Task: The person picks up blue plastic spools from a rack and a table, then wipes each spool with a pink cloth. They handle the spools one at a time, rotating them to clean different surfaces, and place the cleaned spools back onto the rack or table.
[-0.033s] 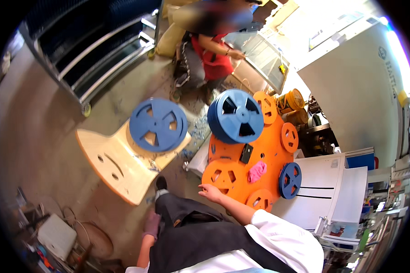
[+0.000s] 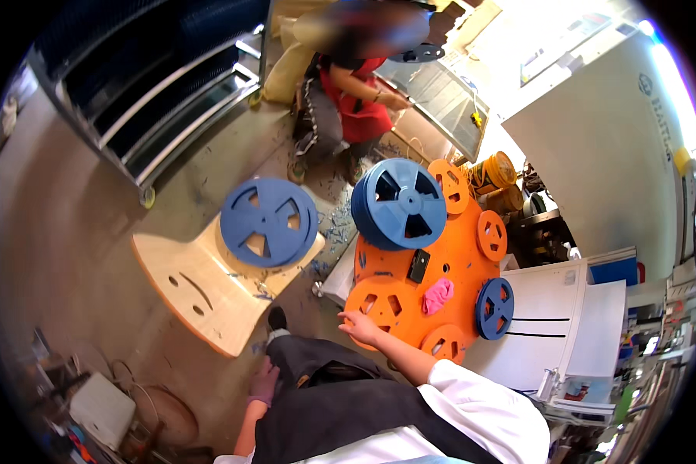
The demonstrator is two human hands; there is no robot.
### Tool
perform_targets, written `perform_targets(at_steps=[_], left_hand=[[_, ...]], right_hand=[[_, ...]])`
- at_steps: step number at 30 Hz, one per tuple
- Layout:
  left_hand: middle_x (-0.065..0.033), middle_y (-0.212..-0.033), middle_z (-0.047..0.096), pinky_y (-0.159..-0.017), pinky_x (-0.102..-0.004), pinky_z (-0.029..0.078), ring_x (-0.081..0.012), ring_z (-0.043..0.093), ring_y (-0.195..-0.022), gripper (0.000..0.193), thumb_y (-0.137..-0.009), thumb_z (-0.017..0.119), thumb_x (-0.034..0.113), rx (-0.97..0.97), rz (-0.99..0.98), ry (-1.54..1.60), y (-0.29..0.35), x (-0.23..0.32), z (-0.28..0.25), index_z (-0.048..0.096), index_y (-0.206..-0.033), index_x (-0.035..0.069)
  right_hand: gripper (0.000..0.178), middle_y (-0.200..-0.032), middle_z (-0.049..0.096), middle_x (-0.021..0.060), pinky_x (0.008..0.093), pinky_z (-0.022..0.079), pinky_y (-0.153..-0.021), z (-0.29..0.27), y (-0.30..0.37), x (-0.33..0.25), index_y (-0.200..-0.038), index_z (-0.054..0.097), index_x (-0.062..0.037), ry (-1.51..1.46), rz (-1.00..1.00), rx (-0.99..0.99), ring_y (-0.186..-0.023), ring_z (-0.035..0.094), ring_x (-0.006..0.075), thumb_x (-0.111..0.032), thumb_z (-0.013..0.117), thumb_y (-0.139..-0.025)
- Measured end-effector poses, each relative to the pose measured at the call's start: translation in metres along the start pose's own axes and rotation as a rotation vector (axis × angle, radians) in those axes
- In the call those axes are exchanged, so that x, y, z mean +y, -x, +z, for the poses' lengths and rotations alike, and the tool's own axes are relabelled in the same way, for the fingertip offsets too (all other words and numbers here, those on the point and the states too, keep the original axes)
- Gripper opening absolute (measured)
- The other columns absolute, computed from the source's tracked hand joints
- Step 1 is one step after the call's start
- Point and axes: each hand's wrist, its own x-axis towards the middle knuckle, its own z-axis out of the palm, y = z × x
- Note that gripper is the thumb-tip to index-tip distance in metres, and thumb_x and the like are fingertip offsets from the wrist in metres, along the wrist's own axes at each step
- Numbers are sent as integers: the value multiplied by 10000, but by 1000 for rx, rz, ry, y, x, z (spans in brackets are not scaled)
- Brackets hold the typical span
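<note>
Head view: a thick stack of blue round reels with cut-out windows point(image 2: 390, 205) is being borne by an orange round-lobed table point(image 2: 460, 247), and apparently at least two further flat blue reels point(image 2: 274, 232), one over another, are being held up by a pale wooden bent-ply chair point(image 2: 224, 290). A smaller dark-blue reel point(image 2: 495, 311) is being seen apart from these, at the table's far right edge.

No reel is being gripped. The bare right hand point(image 2: 361, 328) is being held out at the near edge of an orange round plate with cut-out windows point(image 2: 379, 288); its fingers are being kept loosely bent, with nothing seen between them, and whether the plate is being touched cannot be told. The gloved left hand point(image 2: 263, 383) is being hung beside the leg; whether its fingers are clenched or released cannot be told.

Thin blue scraps point(image 2: 334, 232) are being strewn over the floor between chair and table, so part of the work is judged to be done. Which pile is being counted as finished, and how much is being left, cannot be made out. A pink crumpled cloth-like piece point(image 2: 438, 296) and a small black box-shaped object point(image 2: 419, 265) are being left unhandled on the table.
</note>
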Motion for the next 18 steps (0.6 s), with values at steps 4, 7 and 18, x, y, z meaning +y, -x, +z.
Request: perform_targets(at_steps=[4, 7, 18], left_hand=[[-177, -1241, 586, -997, -411, 400, -358, 534, -1166, 572, -885, 490, 416, -117, 142, -162, -29, 122, -7, 410, -1386, 150], [-159, -1204, 602, -961, -399, 417, -345, 548, -1138, 534, -898, 488, 397, -166, 186, -198, -50, 169, -4, 432, -1361, 138], [-144, -1238, 593, -966, -385, 428, -327, 550, -1155, 508, -913, 498, 365, -193, 89, -169, -51, 194, 39, 447, -1370, 147]], right_hand=[[409, -1130, 600, 97, 315, 483, -866, -89, -45, 3, -1220, 556, -40, -567, -54, 561, -1010, 590, 187, -121, 666, -835], [404, -1082, 606, 57, 267, 476, -855, -157, -73, 19, -1253, 523, -30, -895, -109, 807, -981, 580, 134, -105, 639, -873], [733, -1481, 323, 100, 313, 316, -1042, -279, -244, -71, -1480, 286, -122, -1615, -272, 656, -1289, 390, 193, -164, 680, -863]])
